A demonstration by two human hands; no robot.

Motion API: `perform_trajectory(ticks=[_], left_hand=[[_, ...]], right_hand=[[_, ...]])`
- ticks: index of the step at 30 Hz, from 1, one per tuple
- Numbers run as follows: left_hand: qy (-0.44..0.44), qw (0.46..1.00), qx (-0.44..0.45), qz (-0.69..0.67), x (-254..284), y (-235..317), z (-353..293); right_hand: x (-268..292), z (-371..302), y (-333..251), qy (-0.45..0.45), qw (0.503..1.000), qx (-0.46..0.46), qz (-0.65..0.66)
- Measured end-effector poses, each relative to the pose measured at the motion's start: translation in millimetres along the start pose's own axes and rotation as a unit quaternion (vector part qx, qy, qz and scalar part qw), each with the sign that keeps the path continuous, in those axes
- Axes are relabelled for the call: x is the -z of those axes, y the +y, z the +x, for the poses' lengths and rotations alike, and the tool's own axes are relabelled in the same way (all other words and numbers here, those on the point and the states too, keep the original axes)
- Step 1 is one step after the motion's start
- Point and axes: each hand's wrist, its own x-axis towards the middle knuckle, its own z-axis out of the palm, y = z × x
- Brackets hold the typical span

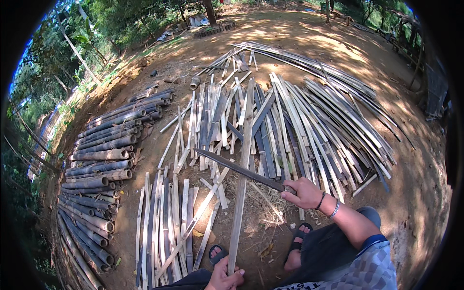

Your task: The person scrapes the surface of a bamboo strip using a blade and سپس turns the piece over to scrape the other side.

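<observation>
My right hand (pixel 300 193) is closed round the handle of a machete (pixel 241 170). Its long dark blade points to the left and lies across a long bamboo strip (pixel 240 198); whether the two touch I cannot tell. At the lower edge, my left hand (pixel 224 276) grips the near end of that strip, which runs away from me over the piled strips. Left of the strip lies a bundle of split bamboo strips (pixel 164 227). Beyond the blade spreads a larger pile of pale and dark strips (pixel 304 121).
Whole bamboo poles (pixel 99 166) are stacked along the left. Longer strips (pixel 309 65) lie at the back. Pale shavings (pixel 263 200) litter the dirt by my sandalled feet (pixel 296 244). A tree trunk (pixel 209 12) stands far off, and a dark sheet (pixel 437 89) hangs at the right.
</observation>
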Motion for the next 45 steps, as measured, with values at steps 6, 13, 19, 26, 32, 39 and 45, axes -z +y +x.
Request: perform_trajectory(ticks=[6,13,19,26,32,39,45], left_hand=[[-0.012,1.000,0.013,-0.001,-6,4,0],[-0.014,1.000,-0.008,0.002,-1,-6,-1],[0.004,1.000,0.002,0.016,-6,-2,2],[0.012,1.000,-0.005,0.003,-2,-6,0],[0.013,1.000,0.004,0.014,-6,0,0],[-0.010,1.000,0.010,0.004,-5,-5,1],[0.005,0.999,0.022,0.031,-10,5,3]], right_hand=[[9,-2,11,0.010,0.999,0.001,-0.032],[8,-8,-4,-0.005,0.998,0.044,-0.052],[10,0,12,0.013,0.996,0.038,-0.077],[2,-8,-9,-0.012,0.998,0.032,-0.060],[8,-9,-8,-0.020,0.992,0.090,-0.085],[12,-6,2,0.006,1.000,-0.005,-0.030],[12,-6,5,-0.016,0.993,0.083,-0.082]])
